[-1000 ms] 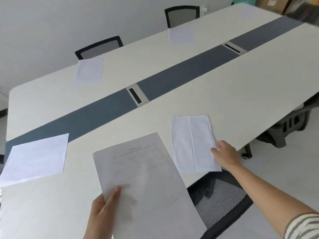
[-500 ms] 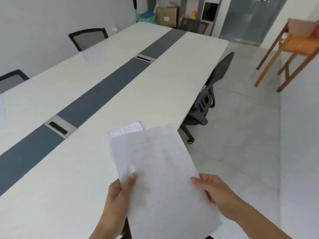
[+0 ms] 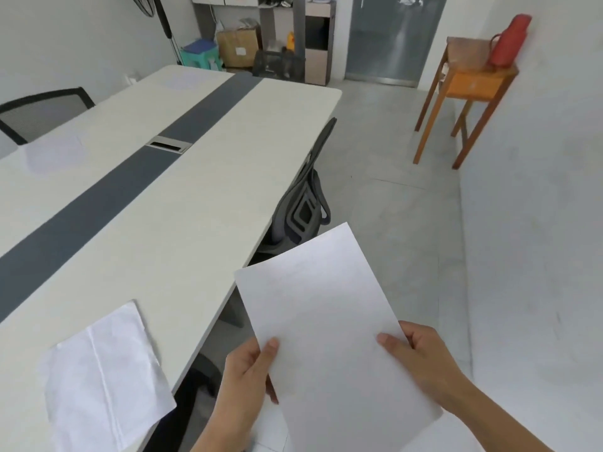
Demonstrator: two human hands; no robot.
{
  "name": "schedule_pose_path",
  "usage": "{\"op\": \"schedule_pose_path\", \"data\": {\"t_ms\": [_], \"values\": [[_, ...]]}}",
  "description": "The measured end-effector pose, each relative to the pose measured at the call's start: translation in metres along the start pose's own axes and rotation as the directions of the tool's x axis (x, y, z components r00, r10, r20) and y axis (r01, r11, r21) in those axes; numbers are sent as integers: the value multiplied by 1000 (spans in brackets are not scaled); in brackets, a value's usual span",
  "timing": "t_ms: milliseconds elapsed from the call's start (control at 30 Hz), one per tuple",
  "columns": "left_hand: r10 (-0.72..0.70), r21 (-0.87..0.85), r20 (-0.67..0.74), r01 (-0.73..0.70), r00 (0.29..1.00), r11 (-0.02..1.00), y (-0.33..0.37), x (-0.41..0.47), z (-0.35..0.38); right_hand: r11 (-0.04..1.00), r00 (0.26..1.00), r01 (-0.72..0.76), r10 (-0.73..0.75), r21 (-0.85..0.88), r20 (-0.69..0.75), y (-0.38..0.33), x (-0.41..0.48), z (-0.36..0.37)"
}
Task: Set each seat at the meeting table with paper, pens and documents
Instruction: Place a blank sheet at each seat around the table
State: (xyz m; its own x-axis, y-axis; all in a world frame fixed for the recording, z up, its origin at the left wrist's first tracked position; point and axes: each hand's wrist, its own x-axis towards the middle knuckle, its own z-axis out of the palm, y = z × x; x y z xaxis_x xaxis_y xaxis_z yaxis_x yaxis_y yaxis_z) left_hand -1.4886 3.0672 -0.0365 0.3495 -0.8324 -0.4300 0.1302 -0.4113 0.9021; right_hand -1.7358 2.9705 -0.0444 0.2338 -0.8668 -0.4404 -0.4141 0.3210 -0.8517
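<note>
- White printed sheet (image 3: pixel 329 337), held in the air by both hands, sits off the meeting table's (image 3: pixel 195 197) right edge, above the floor; its far corner overlaps the view of a chair, and any print on it is too faint to read.
- Left hand (image 3: pixel 244 386) grips the sheet's left edge, thumb pressed on the top face and the other fingers curled underneath.
- Right hand (image 3: pixel 421 363) pinches the right edge the same way, thumb on top and fingers wrapped behind.
- Creased white paper (image 3: pixel 104 376) lies flat on the table near its right edge, just left of the left hand and apart from it, with fold lines running along its length.
- Dark grey strip (image 3: pixel 98 203) runs down the middle of the pale tabletop, with a metal cable port (image 3: pixel 168 145) set into it.
- Across the strip, another white sheet (image 3: pixel 54 154) lies in front of a black mesh chair (image 3: pixel 42 109), and a further pale sheet (image 3: pixel 177 81) lies near the table's far end.
- Grey office chair (image 3: pixel 303 203) is tucked against the table's right side, beyond the held sheet.
- Against the right wall stands a wooden side table (image 3: pixel 466 86) with a red thermos (image 3: pixel 509 40) on top.
- At the back of the room are a cardboard box (image 3: pixel 236 47), a green stool (image 3: pixel 199 55) and a grey door (image 3: pixel 391 37).
</note>
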Motion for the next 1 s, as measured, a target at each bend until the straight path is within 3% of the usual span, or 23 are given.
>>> {"op": "schedule_pose_path", "data": {"t_ms": [467,700,833,1000], "values": [[-71,5,24,71,997,997,81,210,71,997,984,-11,24,74,-177,-51,211,-115],[27,73,62,-31,998,997,175,316,90,996,972,27,-7,82,-236,-125,317,-146],[70,117,40,-74,997,990,208,363,93,997,982,21,-6,77,-191,-158,377,-159],[44,145,-120,-26,992,989,220,408,101,999,995,41,-41,-3,-96,-197,479,-180]]}}
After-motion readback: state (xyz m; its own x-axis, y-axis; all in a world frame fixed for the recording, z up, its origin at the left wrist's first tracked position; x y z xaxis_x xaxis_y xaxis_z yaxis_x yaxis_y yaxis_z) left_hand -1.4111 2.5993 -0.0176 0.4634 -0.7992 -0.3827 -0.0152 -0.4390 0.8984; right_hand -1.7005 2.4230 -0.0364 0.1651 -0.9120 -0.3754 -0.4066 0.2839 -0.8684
